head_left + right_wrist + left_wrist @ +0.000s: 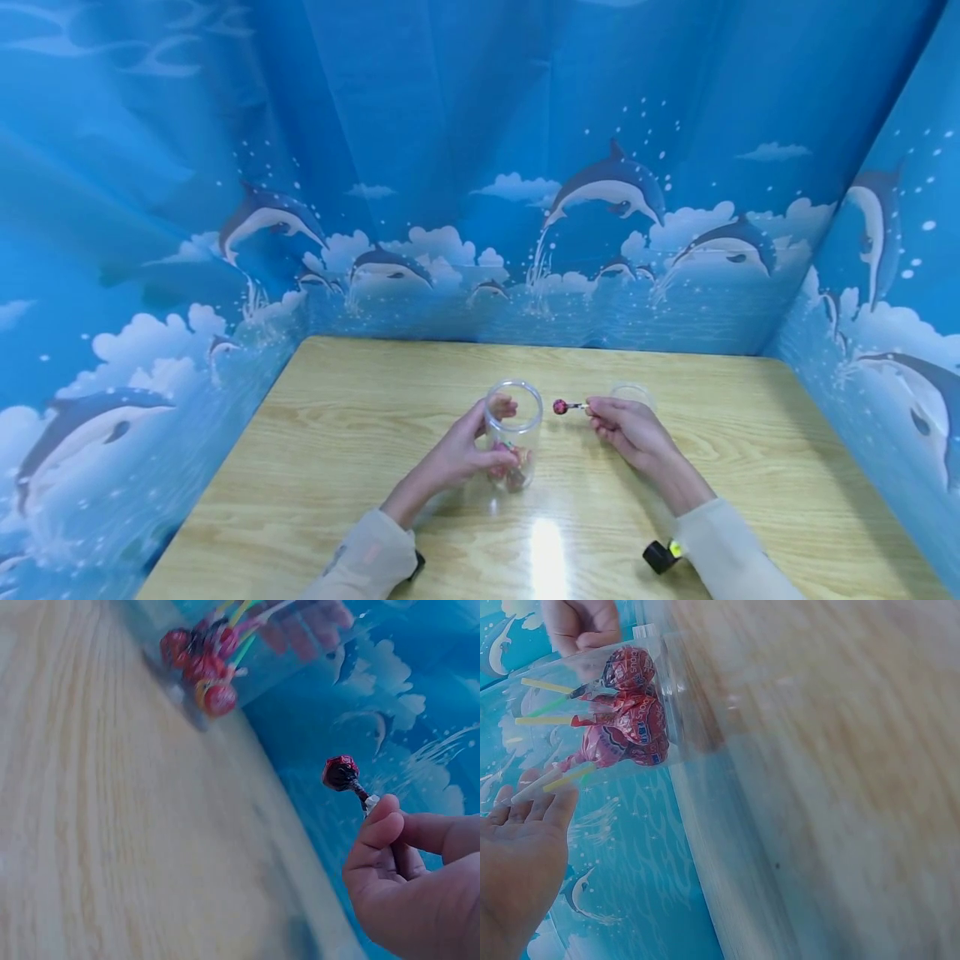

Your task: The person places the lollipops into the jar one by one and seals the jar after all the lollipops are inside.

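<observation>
My left hand [463,450] holds a clear plastic jar [531,435] from its left side, thumb across the front and fingers round the back. Inside, several wrapped lollipops [634,720] are bunched head down at the jar's bottom, their yellow, green and white sticks pointing up. To the right of the jar, my right hand [633,429] pinches one lollipop [341,774] by its stick between thumb and forefinger. That lollipop has a dark red wrapper, and its head points left, towards the jar, a short way from the wall. Most of its stick is hidden in the fingers.
Behind my right hand stands a clear round thing [632,392], mostly hidden, possibly a lid or cup. The wood-grain table [360,392] carries a bright light reflection near the front. Blue dolphin-print curtains [450,167] close off the back and both sides.
</observation>
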A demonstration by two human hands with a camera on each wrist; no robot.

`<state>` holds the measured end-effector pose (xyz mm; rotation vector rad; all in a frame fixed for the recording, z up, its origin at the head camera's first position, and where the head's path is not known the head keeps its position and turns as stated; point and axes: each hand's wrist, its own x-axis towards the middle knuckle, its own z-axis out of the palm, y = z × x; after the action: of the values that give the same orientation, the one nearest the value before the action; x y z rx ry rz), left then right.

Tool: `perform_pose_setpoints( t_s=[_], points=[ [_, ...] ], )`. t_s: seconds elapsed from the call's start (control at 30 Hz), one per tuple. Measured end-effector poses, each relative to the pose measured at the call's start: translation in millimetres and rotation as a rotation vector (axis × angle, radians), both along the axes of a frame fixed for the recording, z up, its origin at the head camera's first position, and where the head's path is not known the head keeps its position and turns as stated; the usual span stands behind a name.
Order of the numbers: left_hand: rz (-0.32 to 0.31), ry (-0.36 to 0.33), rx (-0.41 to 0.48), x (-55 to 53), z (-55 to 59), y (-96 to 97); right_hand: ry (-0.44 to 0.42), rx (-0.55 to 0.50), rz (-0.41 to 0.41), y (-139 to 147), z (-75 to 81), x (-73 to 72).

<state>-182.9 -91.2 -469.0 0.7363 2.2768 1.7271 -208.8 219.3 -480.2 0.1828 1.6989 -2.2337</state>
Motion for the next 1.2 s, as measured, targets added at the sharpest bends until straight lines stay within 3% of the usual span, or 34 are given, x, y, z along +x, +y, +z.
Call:
perform_pose_setpoints(
  t_s=[0.3, 0.67, 0.9, 1.2],
  points=[
    [-0.008, 0.009, 0.005, -0.7, 0.2, 0.0, 0.108, -0.103, 0.047, 2.1, 46.7, 23.0],
    [-0.001, 0.009, -0.008, -0.2, -0.2, -0.1, 0.234, -0.137, 0.105, 4.9, 88.1, 34.4],
    [-0.002, 0.003, -0.004, -0.2, 0.7, 0.0, 0.271, -0.109, 0.120, -5.3, 103.7, 38.9],
    [0.001, -0.002, -0.013, -1.3, -0.1, 0.5, 0.292, -0.126, 0.157, -25.6, 107.1, 35.4]
  ],
)
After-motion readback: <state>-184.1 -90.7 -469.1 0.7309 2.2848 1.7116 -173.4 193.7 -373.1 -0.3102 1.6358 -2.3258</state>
